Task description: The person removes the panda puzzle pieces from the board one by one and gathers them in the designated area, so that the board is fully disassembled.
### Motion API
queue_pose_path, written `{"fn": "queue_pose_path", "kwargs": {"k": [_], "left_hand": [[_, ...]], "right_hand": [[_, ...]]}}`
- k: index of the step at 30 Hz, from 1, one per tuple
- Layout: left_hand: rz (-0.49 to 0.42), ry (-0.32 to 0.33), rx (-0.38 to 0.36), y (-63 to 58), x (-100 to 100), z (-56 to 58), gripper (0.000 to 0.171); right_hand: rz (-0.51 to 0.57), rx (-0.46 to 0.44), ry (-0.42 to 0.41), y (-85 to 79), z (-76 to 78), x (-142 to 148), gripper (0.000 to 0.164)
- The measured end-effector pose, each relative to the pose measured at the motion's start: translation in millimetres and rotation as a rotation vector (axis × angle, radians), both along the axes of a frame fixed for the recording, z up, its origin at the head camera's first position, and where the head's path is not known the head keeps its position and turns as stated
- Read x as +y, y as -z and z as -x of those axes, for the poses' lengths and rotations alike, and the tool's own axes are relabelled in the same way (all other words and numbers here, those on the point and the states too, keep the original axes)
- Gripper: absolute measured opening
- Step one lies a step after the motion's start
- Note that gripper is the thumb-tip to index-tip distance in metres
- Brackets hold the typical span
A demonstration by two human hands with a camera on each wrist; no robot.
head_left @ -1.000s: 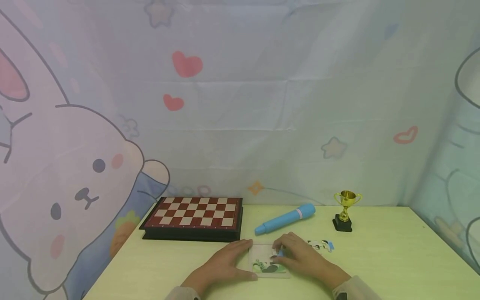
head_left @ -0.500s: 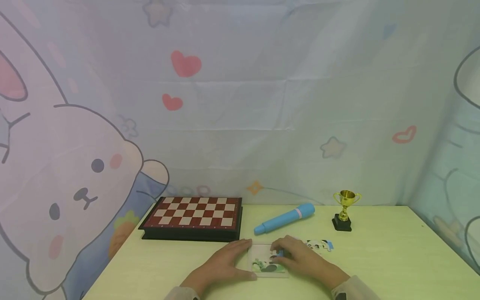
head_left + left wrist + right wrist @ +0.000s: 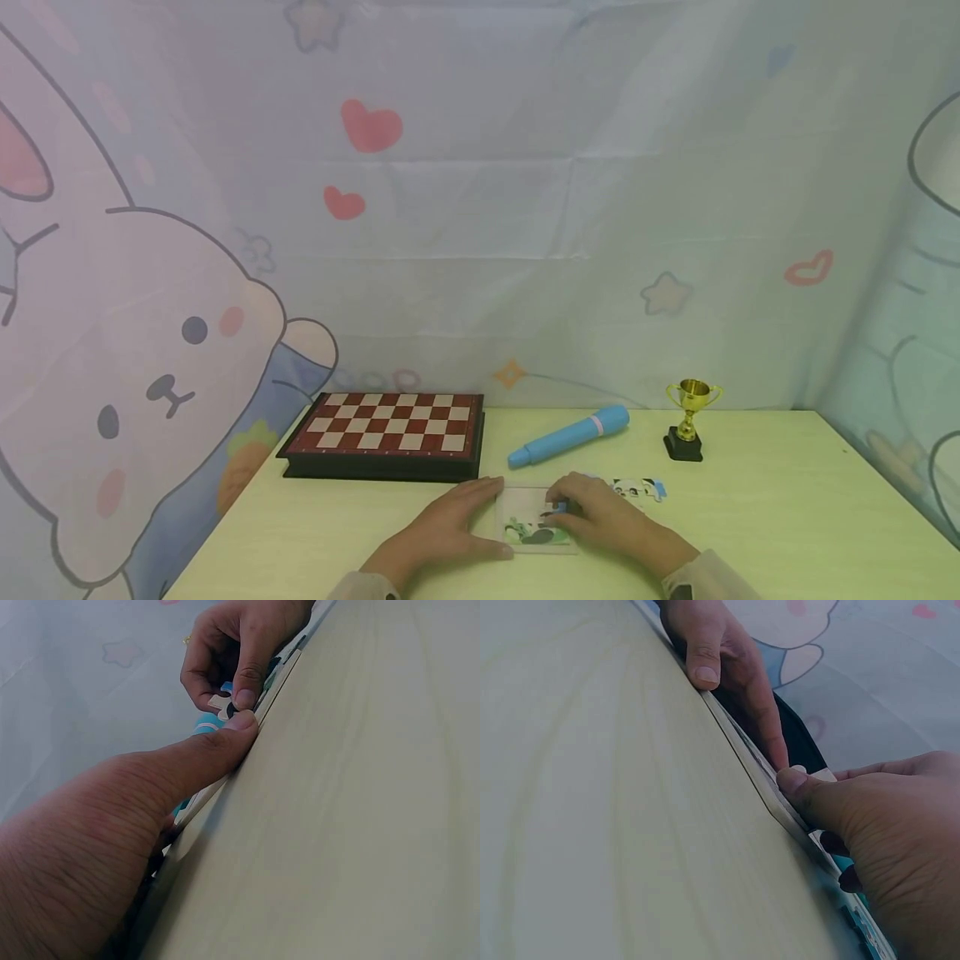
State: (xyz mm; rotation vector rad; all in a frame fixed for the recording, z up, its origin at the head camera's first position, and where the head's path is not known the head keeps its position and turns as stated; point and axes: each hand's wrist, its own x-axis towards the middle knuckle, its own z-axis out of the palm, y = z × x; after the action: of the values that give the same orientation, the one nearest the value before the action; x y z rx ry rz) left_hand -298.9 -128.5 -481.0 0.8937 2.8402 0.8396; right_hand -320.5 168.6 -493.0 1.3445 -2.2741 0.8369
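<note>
Puzzle tray (image 3: 536, 550): while it lies flat at the lower centre of the head view, its near edge runs left to right and its sides point away from the person; it looks near square, so no long axis stands out.
Left hand (image 3: 450, 527): fingers extended, not clenched, bracing the tray's left side, thumb at its lower-left corner.
Right hand (image 3: 600, 514): pinches a puzzle piece (image 3: 219, 703) between thumb and fingers, over the tray's right part.
Piece's lie: appears tilted, some blue showing; fingers cover too much to tell its long axis.
Good handling: best done, it seems, with the left hand steady, the piece's outline matched to the fitted pieces (image 3: 540, 534), then pressed flat.
</note>
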Motion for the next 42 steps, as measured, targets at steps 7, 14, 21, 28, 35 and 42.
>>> {"fn": "queue_pose_path", "kwargs": {"k": [7, 14, 21, 28, 35, 42], "left_hand": [[0.0, -0.005, -0.003, 1.2, 0.0, 0.4, 0.099], [-0.002, -0.008, -0.009, 1.0, -0.5, 0.6, 0.099], [-0.006, -0.008, -0.001, 1.0, -0.1, 0.3, 0.099], [-0.002, -0.008, -0.001, -0.8, 0.6, -0.5, 0.1], [0.0, -0.003, 0.002, -1.3, 0.4, -0.9, 0.1], [-0.004, 0.0, 0.0, -2.0, 0.6, -1.4, 0.099]], "right_hand": [[-0.009, -0.012, 0.014, -3.6, -2.0, -0.6, 0.016], [-0.022, -0.042, 0.037, -9.1, -4.5, -0.1, 0.014], [-0.03, 0.002, 0.027, -12.3, -5.2, -0.8, 0.011], [-0.09, 0.025, 0.049, -19.8, -8.9, -3.1, 0.01], [-0.168, 0.014, 0.077, -28.8, -15.0, -8.2, 0.009], [-0.167, 0.044, 0.064, -30.2, -16.6, -9.2, 0.008]]}}
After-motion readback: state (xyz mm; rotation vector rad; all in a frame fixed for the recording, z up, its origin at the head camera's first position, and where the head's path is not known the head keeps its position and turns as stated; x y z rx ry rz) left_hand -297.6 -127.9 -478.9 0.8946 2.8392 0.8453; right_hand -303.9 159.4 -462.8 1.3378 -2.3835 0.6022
